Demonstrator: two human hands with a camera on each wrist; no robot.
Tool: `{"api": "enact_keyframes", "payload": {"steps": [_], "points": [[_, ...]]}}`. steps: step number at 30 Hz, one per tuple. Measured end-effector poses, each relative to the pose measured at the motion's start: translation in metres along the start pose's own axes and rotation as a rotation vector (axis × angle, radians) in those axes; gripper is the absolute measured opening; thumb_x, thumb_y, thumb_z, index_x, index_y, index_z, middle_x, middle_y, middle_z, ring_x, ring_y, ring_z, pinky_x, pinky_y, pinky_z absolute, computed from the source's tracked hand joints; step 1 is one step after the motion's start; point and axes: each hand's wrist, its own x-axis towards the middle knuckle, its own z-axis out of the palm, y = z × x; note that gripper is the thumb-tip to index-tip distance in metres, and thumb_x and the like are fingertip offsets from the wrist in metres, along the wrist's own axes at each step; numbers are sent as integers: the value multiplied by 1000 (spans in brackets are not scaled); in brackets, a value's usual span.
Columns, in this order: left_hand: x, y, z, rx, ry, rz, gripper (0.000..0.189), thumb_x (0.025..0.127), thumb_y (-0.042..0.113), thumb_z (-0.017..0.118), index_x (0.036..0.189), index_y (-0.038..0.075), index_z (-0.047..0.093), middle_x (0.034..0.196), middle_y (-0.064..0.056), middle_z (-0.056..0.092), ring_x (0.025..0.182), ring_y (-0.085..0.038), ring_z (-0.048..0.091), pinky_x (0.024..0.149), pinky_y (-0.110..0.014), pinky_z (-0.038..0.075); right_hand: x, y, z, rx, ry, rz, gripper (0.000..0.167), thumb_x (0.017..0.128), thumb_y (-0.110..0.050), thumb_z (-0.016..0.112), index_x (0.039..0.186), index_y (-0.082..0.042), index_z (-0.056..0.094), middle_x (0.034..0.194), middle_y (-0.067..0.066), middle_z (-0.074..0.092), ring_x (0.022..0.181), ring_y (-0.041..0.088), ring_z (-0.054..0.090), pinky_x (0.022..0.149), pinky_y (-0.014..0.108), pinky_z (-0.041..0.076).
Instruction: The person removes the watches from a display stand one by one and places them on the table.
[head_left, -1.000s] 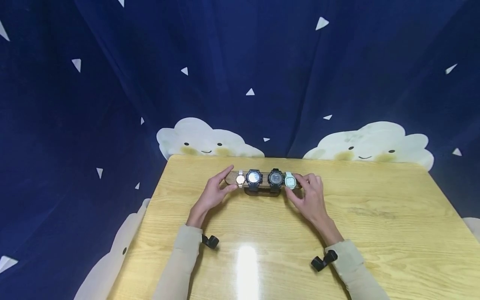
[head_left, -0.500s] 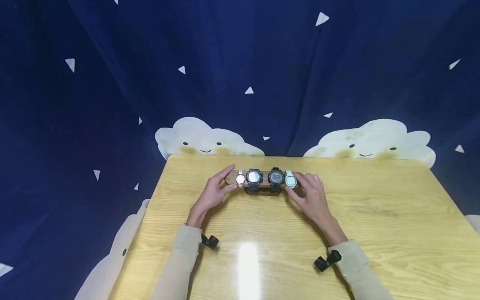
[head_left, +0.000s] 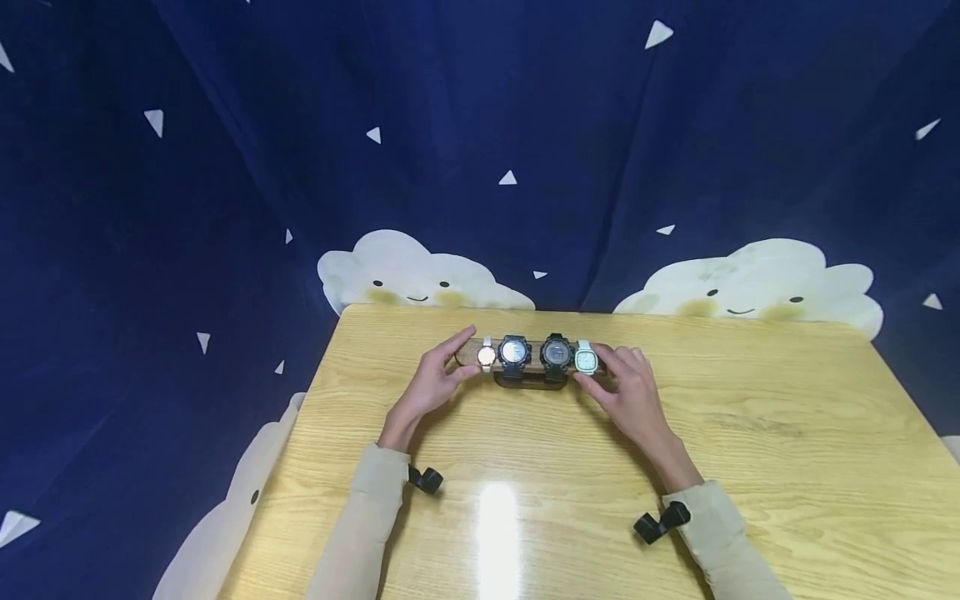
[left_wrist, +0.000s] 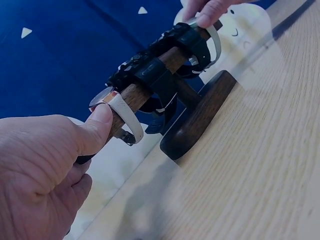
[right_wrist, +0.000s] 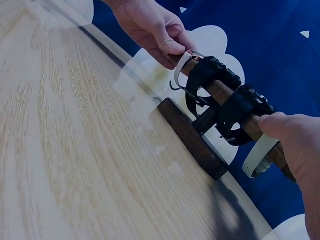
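Observation:
A dark wooden watch stand (left_wrist: 195,120) carries several watches along its bar. My left hand (head_left: 431,382) grips the bar's left end, its thumb (left_wrist: 100,120) against the case of a small white-strapped watch (head_left: 486,356). At the other end, my right hand (head_left: 628,396) pinches a mint-green square watch (head_left: 586,360) between thumb and index finger, the thumb (right_wrist: 274,124) lying over the bar in the right wrist view. Two chunky black watches, one with a bright face (head_left: 514,351) and one with a dark face (head_left: 557,352), sit between the hands. Their straps (right_wrist: 200,75) hang round the bar.
The stand's foot rests near the back of a light wooden table (head_left: 525,450). Behind it hangs a dark blue curtain (head_left: 450,125) with white clouds and triangles. A black wrist mount (head_left: 426,479) is on the left sleeve, another mount (head_left: 662,522) on the right.
The mint-green watch sits a little straighter on the bar, with my right hand still at it. My left hand keeps its hold, and the head view has shifted slightly.

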Motion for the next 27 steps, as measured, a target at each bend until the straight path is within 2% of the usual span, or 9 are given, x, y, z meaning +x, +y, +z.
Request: {"api": "enact_keyframes", "payload": {"steps": [7, 16, 20, 27], "points": [[-1, 0, 1, -22, 4, -14, 67, 96, 7, 72, 158, 13, 46, 165, -12, 39, 154, -27, 35, 127, -39, 28, -2, -1, 0, -1, 1, 20, 57, 74, -10, 94, 125, -1, 73, 77, 8, 55, 78, 18, 37, 69, 30, 28], [1, -1, 1, -10, 5, 9, 68, 96, 8, 72, 158, 12, 45, 165, -13, 39, 153, -28, 35, 127, -39, 28, 0, -2, -1, -31, 23, 13, 48, 79, -16, 91, 121, 1, 74, 75, 10, 56, 75, 20, 38, 68, 30, 28], [1, -1, 2, -11, 6, 13, 68, 96, 7, 72, 158, 12, 45, 165, -13, 39, 153, -28, 35, 127, -39, 28, 0, -6, 3, -4, 52, 56, 47, 80, -15, 88, 121, 3, 73, 74, 11, 55, 75, 21, 38, 68, 28, 28], [0, -1, 2, -20, 7, -9, 68, 96, 8, 72, 158, 14, 46, 165, -11, 39, 154, -27, 35, 128, -39, 27, -4, -12, 13, 10, 127, 126, 50, 78, -14, 92, 122, 0, 74, 73, 7, 54, 74, 20, 39, 66, 27, 29]]}}
